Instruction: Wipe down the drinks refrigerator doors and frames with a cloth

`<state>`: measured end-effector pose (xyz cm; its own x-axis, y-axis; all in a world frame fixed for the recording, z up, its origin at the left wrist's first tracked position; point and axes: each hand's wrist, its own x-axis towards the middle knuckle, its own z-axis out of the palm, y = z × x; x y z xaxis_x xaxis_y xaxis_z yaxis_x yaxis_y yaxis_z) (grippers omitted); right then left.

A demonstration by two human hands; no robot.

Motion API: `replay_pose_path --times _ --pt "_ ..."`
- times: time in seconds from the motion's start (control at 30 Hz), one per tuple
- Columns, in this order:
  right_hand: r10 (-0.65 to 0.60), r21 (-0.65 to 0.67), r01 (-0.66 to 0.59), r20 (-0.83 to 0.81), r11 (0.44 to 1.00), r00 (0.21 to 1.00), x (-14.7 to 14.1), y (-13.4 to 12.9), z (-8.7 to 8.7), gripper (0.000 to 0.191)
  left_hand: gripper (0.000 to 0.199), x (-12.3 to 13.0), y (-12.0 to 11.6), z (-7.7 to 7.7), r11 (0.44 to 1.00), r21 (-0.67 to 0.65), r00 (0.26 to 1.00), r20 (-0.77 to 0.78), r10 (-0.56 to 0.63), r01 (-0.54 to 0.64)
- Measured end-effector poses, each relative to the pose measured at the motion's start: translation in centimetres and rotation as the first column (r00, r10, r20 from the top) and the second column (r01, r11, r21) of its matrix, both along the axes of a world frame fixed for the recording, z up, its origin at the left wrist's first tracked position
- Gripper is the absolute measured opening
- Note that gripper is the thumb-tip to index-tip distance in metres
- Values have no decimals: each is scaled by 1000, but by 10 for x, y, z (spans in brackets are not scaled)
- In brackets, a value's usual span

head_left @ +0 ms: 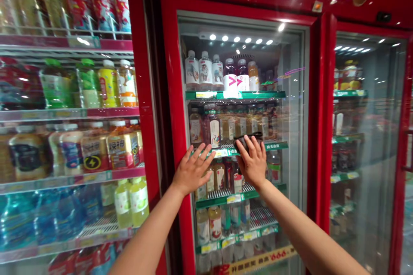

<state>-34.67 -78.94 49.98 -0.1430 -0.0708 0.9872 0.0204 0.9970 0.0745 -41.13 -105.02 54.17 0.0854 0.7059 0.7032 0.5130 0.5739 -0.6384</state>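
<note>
My left hand (pixel 192 169) lies flat with spread fingers on the glass door (pixel 237 66) of a red-framed drinks cooler, level with a green shelf edge behind the pane. My right hand (pixel 253 164) is on the same pane, a little to the right. Its fingers curl over a small black flat object (pixel 248 139), perhaps a pouch or wallet, pressing it toward the glass. Behind the glass stand rows of bottled drinks (pixel 226 129) on wire shelves. Both forearms reach in from the bottom corners.
On the left, open shelves (pixel 64 43) hold bottled drinks in tiers, with green and yellow bottles close by. A second glass-door cooler (pixel 368 137) stands to the right. A red frame post (pixel 145 94) separates the shelves from the door.
</note>
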Motion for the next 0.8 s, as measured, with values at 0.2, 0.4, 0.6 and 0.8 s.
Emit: replay_pose_path --times 0.2,0.4,0.6,0.8 --pt "60 372 -124 178 920 982 20 29 -44 58 75 1 -2 -2 1000 -15 996 84 11 -10" --pt "10 66 -10 9 998 1000 2 9 7 60 73 -1 -3 -3 1000 -1 998 66 -3 3" --pt "40 192 -59 101 980 994 -2 -27 -8 62 72 -2 -4 -3 1000 -10 998 60 -14 15" --pt "18 221 -44 120 974 993 10 8 -9 59 73 -3 -6 -5 999 18 998 45 -45 44"
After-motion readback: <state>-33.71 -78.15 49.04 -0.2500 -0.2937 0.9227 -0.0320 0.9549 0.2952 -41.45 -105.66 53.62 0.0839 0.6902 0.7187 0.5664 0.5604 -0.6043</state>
